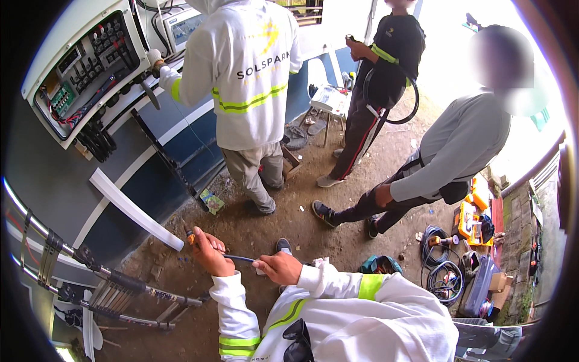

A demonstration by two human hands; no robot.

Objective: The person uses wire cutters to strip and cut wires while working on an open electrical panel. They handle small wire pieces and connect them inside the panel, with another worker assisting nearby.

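My left hand (pixel 211 253) is closed around a small tool with an orange-and-black end (pixel 190 237). Its exact kind is hard to make out. A thin dark blue cable (pixel 239 258) spans the gap between my hands, one end going in at my left palm. Closed on the other part of that cable is my right hand (pixel 281 268), thumb pointing along it to the left. Whether the cable touches the tool is hidden by my left fingers. Both forearms wear white sleeves with yellow-green bands.
An extension ladder (pixel 108 277) leans at lower left beside a white trunking length (pixel 136 208). An opened electrical unit (pixel 90 72) hangs at upper left, a co-worker (pixel 250 78) at it. Two other people stand right. Coiled cables (pixel 443 265) and an orange toolbox (pixel 467 223) lie on the ground.
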